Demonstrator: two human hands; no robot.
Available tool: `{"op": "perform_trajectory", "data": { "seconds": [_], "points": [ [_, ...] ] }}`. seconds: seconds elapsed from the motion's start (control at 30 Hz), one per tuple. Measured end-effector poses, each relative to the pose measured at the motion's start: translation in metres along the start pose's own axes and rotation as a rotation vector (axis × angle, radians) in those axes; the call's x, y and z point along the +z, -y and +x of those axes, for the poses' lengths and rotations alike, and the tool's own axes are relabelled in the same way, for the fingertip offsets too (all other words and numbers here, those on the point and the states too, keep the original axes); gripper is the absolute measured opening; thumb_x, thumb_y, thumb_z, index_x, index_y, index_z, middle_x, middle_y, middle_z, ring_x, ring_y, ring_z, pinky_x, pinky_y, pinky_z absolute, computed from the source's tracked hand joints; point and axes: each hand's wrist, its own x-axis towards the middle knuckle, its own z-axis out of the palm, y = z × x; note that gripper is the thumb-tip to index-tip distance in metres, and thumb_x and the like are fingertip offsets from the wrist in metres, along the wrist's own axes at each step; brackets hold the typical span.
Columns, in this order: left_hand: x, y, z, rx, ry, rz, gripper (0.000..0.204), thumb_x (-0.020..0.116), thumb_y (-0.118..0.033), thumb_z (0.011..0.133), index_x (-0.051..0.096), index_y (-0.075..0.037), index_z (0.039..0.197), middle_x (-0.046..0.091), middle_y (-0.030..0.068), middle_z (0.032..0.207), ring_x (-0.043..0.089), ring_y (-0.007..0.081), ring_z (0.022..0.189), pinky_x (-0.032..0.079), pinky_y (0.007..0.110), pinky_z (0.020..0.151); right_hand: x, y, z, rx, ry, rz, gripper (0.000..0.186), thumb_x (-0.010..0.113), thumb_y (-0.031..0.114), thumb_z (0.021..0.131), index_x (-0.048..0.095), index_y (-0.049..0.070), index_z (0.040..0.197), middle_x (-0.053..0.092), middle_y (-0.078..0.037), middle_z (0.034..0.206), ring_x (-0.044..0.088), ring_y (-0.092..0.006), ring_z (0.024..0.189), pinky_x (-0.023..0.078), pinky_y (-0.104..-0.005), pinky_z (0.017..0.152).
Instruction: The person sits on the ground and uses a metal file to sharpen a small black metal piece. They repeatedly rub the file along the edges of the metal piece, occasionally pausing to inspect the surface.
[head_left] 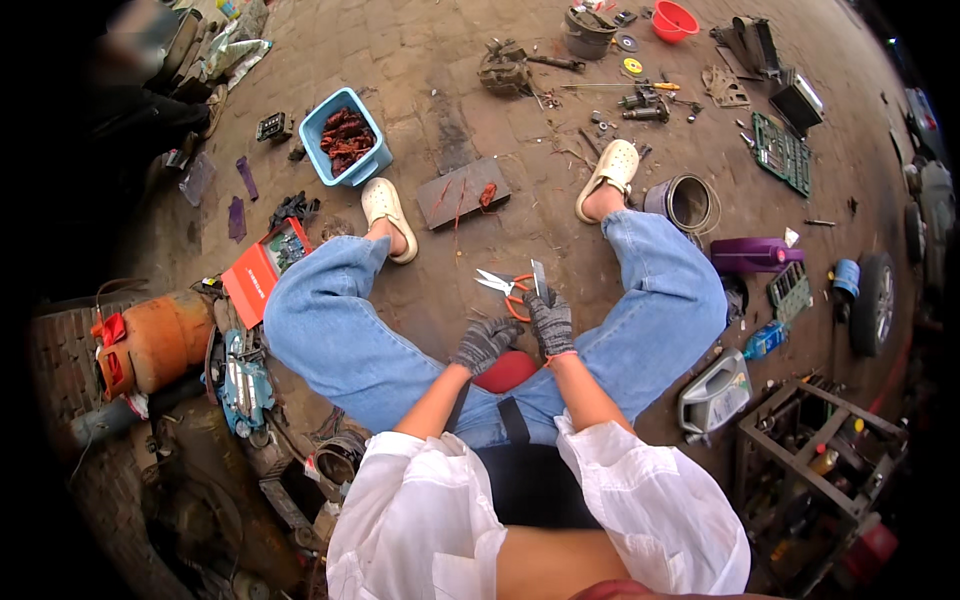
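My right hand (551,325), in a grey knit glove, is closed round a flat metal blade (539,276) that sticks up past the fingers; its handle is hidden. Beside it are scissors (508,290) with orange handles and spread blades pointing left; whether the hand touches them I cannot tell. My left hand (486,345), gloved alike, has its fingers loosely stretched toward the right one, with nothing visible in them. Ahead, between my feet, a flat grey block (440,203) carries thin red strands and a small reddish bundle (488,194).
A blue tub (374,163) of dark red tangled pieces stands by my left shoe. An open red box (250,282) and an orange gas cylinder (165,340) are at left. Around my right leg are a metal ring (688,203), a purple case (748,255) and a grey jug (715,395).
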Motion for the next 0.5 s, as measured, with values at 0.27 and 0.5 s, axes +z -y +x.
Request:
{"op": "perform_trajectory", "data": {
  "seconds": [0.27,0.5],
  "points": [
    [-0.02,-0.026,0.002,-0.001,0.001,0.337,0.021,0.051,-0.012,0.079,0.063,-0.002,0.093,0.064,0.0135,0.08,0.06,0.02,0.065,0.047,0.031,0.065,0.005,0.0,0.009,-0.315,-0.028,-0.378,0.024,0.063,0.024,0.074,0.06,0.002,0.083,0.061,-0.012,0.073,0.058,-0.024,0.067,0.044,-0.0338,0.06],
    [-0.007,-0.003,-0.004,0.009,-0.006,0.504,0.02,0.053,-0.017,0.078,0.064,-0.005,0.09,0.063,0.013,0.074,0.06,0.0221,0.064,0.046,0.033,0.062,0.008,-0.011,-0.003,-0.064,-0.022,-0.201,0.029,0.062,0.025,0.073,0.057,0.001,0.089,0.056,-0.011,0.072,0.054,-0.023,0.065,0.041,-0.0351,0.058]
  ]
}}
